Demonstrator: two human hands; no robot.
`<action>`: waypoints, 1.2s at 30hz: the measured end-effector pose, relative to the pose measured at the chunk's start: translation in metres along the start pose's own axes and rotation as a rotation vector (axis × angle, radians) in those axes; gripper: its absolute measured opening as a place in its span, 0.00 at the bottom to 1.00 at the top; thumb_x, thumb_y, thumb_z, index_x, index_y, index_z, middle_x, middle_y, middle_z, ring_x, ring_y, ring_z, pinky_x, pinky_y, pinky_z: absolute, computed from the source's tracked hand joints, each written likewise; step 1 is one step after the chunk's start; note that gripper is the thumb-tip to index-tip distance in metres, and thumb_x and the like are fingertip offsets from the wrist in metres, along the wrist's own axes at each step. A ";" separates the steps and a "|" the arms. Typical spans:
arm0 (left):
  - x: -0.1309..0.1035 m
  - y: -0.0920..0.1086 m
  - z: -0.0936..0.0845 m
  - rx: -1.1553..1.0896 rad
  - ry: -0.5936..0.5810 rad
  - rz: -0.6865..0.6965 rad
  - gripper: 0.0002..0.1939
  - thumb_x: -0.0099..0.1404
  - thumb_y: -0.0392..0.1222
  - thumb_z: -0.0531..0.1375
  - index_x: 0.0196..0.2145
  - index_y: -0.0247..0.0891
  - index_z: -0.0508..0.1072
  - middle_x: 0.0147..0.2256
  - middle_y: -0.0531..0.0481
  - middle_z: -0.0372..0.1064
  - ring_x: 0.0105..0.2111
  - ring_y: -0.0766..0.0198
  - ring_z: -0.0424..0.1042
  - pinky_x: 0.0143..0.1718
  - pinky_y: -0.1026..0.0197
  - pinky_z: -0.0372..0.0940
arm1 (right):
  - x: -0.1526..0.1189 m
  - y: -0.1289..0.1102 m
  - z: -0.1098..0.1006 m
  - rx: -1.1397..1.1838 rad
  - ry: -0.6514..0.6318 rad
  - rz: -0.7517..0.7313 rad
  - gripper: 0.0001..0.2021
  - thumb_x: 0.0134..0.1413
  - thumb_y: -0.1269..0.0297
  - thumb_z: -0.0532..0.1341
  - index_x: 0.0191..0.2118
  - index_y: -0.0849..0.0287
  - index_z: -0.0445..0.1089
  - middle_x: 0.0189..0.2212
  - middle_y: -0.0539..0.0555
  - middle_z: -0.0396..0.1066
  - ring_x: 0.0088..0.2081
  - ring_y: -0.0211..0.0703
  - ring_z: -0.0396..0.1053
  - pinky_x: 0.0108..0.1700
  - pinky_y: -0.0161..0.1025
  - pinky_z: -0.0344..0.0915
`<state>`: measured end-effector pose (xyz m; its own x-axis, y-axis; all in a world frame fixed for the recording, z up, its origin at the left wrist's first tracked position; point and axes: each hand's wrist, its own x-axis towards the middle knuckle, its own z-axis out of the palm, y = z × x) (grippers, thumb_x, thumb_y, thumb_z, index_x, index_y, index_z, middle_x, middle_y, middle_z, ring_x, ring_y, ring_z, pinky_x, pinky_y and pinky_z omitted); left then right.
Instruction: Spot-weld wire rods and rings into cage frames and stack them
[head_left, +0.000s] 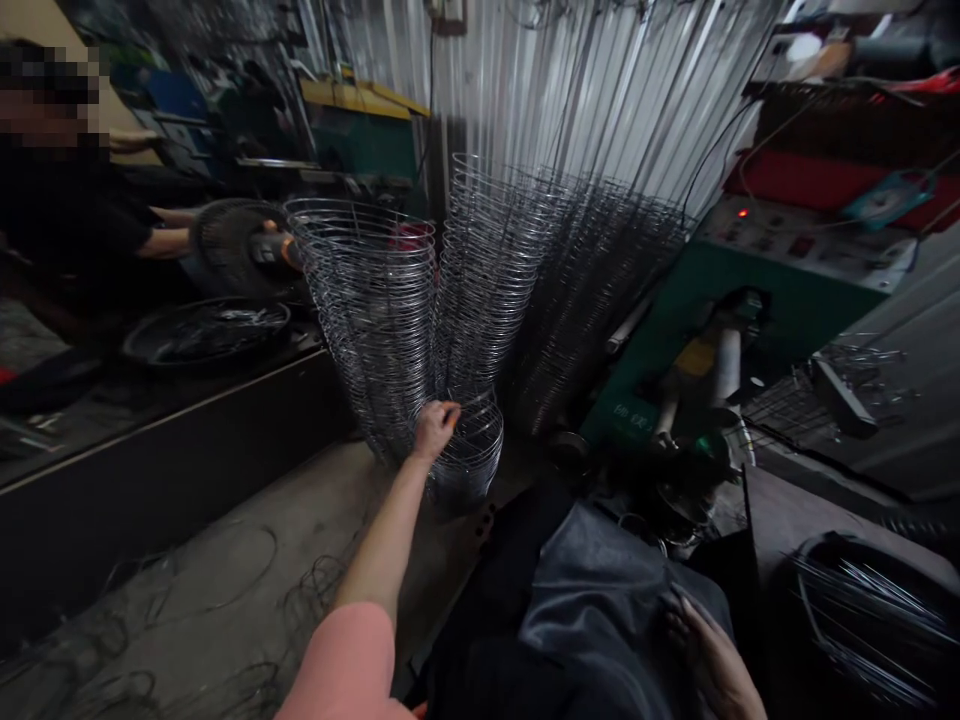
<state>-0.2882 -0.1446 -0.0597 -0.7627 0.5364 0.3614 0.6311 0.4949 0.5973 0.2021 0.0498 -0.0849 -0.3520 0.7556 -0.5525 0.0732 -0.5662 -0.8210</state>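
My left hand (435, 430) reaches out to a short stack of wire rings (480, 455) standing on the floor. Its fingers are closed at the stack's upper rim, with a small orange patch at the fingertips; what they grip is too small to make out. Just behind, two tall stacks of wire rings (375, 310) (491, 270) lean outward. My right hand (701, 640) rests low at the right, beside the dark cloth (600, 570) over my lap. It looks dim and its fingers are partly lost in shadow.
A green machine (787, 290) with a red light stands at the right, near a container of metal rods (877, 620). At the left, a person (82, 210) works behind a dark partition (172, 490) and a round tray (210, 335). Loose wire (247, 590) lies on the floor.
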 end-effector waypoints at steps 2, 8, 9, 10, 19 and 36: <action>0.018 0.016 -0.035 -0.047 0.147 0.013 0.14 0.63 0.44 0.51 0.39 0.37 0.73 0.36 0.44 0.67 0.41 0.58 0.65 0.47 0.54 0.58 | -0.007 -0.022 0.014 -0.159 0.005 -0.120 0.25 0.32 0.57 0.70 0.42 0.59 0.71 0.32 0.54 0.74 0.33 0.44 0.72 0.32 0.35 0.69; 0.011 0.132 -0.079 -0.383 -0.010 0.560 0.09 0.54 0.47 0.62 0.32 0.41 0.75 0.29 0.50 0.68 0.35 0.61 0.67 0.49 0.55 0.59 | -0.053 -0.114 0.088 -0.530 -0.054 -0.645 0.25 0.39 0.52 0.66 0.45 0.57 0.70 0.43 0.57 0.71 0.46 0.52 0.66 0.49 0.46 0.62; 0.003 0.154 -0.074 -0.411 -0.092 0.664 0.09 0.54 0.47 0.62 0.32 0.40 0.75 0.28 0.51 0.68 0.35 0.62 0.67 0.50 0.55 0.58 | -0.061 -0.124 0.100 -0.540 -0.080 -0.713 0.26 0.40 0.52 0.66 0.47 0.56 0.69 0.43 0.56 0.71 0.47 0.51 0.66 0.50 0.47 0.61; -0.005 0.175 -0.066 -0.438 -0.168 0.750 0.09 0.55 0.46 0.62 0.32 0.40 0.75 0.27 0.51 0.68 0.34 0.63 0.67 0.51 0.54 0.58 | -0.069 -0.131 0.110 -0.554 -0.120 -0.780 0.26 0.41 0.53 0.66 0.48 0.56 0.68 0.44 0.56 0.70 0.48 0.50 0.65 0.51 0.47 0.60; -0.045 0.253 0.000 -0.562 -0.386 0.793 0.24 0.54 0.51 0.61 0.48 0.40 0.69 0.44 0.45 0.69 0.45 0.58 0.67 0.57 0.47 0.49 | -0.068 -0.103 0.105 -0.503 0.004 -0.737 0.15 0.50 0.52 0.59 0.31 0.60 0.72 0.21 0.49 0.66 0.24 0.37 0.61 0.29 0.34 0.59; -0.109 0.184 0.138 -0.380 -0.814 -0.335 0.09 0.52 0.41 0.63 0.26 0.39 0.64 0.29 0.47 0.69 0.39 0.55 0.70 0.39 0.57 0.63 | -0.032 -0.072 0.049 0.020 0.306 -0.743 0.12 0.50 0.56 0.60 0.28 0.60 0.69 0.17 0.46 0.60 0.22 0.34 0.57 0.27 0.33 0.55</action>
<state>-0.0689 -0.0179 -0.0878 -0.4724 0.7888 -0.3933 0.2005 0.5307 0.8235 0.1624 0.0507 -0.0009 -0.0307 0.9922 0.1206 -0.0971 0.1171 -0.9884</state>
